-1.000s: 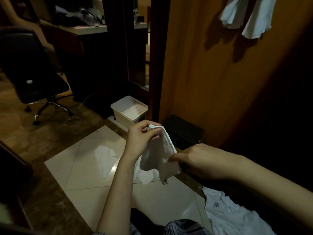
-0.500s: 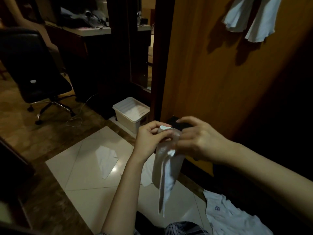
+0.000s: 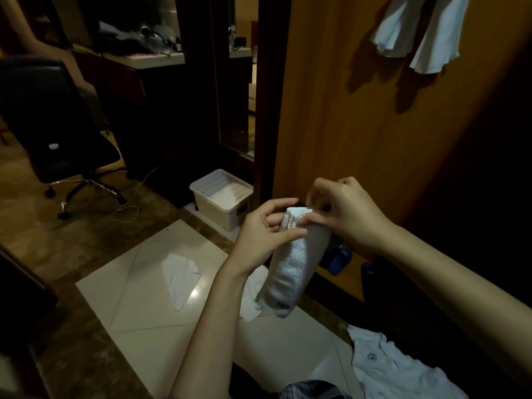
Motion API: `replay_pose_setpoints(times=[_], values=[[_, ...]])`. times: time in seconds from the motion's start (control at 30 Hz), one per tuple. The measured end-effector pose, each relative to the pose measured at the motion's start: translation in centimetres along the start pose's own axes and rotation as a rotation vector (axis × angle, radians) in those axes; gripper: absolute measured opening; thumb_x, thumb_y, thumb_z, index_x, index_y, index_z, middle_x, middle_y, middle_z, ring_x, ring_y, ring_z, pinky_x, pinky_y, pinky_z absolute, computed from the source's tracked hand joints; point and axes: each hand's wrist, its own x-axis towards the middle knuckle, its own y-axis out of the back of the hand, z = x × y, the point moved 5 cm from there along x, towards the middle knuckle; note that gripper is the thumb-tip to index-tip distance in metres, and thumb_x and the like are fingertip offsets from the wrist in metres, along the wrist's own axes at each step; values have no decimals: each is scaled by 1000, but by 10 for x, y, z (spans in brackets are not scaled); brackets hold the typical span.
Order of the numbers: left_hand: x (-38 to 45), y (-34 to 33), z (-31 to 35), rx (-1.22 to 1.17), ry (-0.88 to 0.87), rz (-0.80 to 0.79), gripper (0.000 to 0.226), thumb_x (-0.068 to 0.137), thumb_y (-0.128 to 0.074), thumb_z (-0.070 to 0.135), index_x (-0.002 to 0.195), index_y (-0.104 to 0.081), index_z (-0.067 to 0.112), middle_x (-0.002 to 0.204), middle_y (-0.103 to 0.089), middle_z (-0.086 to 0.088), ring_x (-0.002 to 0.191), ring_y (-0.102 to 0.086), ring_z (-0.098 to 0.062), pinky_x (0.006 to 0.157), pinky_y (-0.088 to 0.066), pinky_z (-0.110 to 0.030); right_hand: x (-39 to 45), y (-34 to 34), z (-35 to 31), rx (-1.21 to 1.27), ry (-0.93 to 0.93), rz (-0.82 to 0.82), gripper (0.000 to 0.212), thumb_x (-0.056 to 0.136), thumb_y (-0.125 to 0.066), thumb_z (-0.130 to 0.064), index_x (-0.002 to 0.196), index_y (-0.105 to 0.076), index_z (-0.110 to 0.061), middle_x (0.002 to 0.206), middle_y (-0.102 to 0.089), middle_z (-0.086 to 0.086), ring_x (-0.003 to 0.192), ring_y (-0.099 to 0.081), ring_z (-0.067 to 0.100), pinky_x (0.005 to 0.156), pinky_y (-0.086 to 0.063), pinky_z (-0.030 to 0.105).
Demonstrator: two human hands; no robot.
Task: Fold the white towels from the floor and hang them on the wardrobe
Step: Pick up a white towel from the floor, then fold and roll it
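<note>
Both hands meet at the top of a folded white towel (image 3: 290, 266), held in the air before the wardrobe (image 3: 374, 133). The left hand (image 3: 266, 231) curls its fingers round the upper edge; the right hand (image 3: 342, 211) pinches the same edge from the far side, its fingertips partly hidden by cloth. The towel's lower end hides part of another towel (image 3: 253, 300) on the floor. A third (image 3: 180, 275) lies left. Hung towels (image 3: 420, 33) are cut off at the top. The dim room blurs the far surface (image 3: 152, 59).
</note>
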Motion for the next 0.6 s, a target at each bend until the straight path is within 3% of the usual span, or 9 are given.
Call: replay_pose_setpoints(times=[0.1, 0.23, 0.37, 0.5, 0.6], values=[[3, 2, -1, 51, -23, 6, 56, 79, -66, -11, 118, -51, 27, 89, -74, -3, 87, -71, -17, 72, -55, -26, 2, -5, -2, -102, 38, -27, 48, 76, -68, -50, 115, -63, -22, 89, -70, -5, 84, -62, 12, 94, -34, 29], [6, 6, -8, 32, -15, 47, 48, 81, -63, -14, 109, -47, 21, 82, -74, -1, 80, -70, -13, 68, -53, -25, 5, -7, -9, -266, 136, -25, 32, 82, -65, -45, 103, -70, -22, 96, -58, -1, 94, -52, 19, 87, -30, 33], [11, 10, -11, 97, -4, 62, 48, 80, -64, -12, 113, -47, 19, 90, -72, -2, 84, -70, -12, 71, -56, -26, 11, -9, -14, -270, 181, -98, 24, 87, -61, -39, 100, -61, -19, 100, -51, 0, 95, -48, 18, 80, -34, 30], [26, 13, -7, 395, -47, -60, 41, 78, -75, 12, 112, -60, 31, 100, -71, 4, 91, -67, -5, 79, -57, -28, 20, -2, -24, -228, 241, -101, 12, 90, -54, -25, 98, -53, -17, 91, -57, 0, 85, -55, 19, 74, -46, 35], [36, 19, -18, 354, 88, -86, 31, 73, -80, 34, 97, -61, 33, 102, -71, -7, 91, -69, -16, 82, -57, -41, 35, 14, -22, -150, 206, -73, 10, 94, -54, -18, 101, -47, -15, 91, -58, 2, 80, -56, 19, 65, -50, 41]])
